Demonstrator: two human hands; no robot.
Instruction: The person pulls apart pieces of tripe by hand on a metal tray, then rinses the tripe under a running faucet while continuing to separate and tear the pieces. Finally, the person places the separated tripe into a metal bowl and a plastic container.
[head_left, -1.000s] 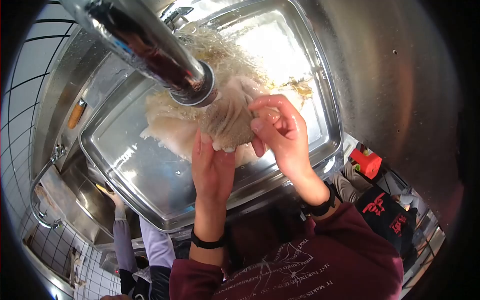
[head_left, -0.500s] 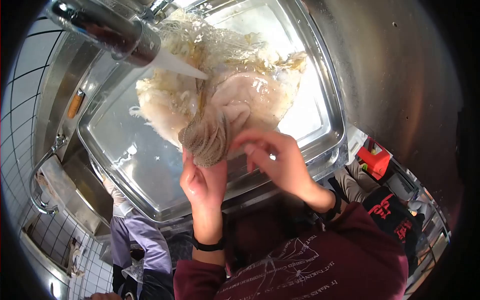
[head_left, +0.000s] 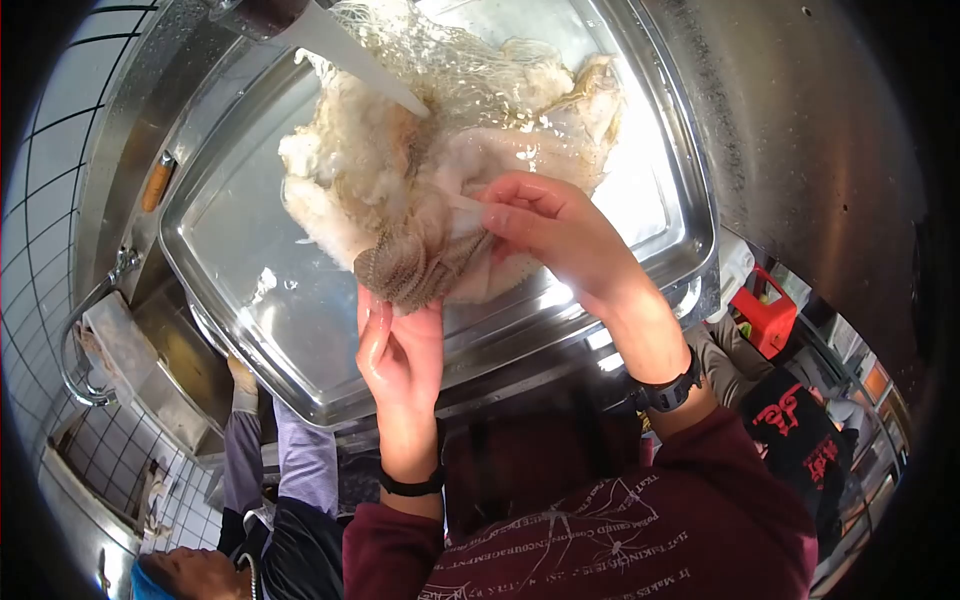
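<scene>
at the frame's centre our left hand [head_left: 400, 350] is cupping the honeycombed flap of the tripe [head_left: 420, 190] from below, while our right hand [head_left: 545, 225] is pinching its pale fold. the tripe is lying in the steel tray [head_left: 300, 340], and at upper left the faucet [head_left: 260, 15] is pouring water onto it.

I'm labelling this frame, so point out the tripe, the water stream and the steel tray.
tripe [head_left: 415, 270], head view, on its brown honeycomb part.
water stream [head_left: 360, 62], head view, midway along the jet.
steel tray [head_left: 250, 320], head view, on its bare wet floor.
</scene>
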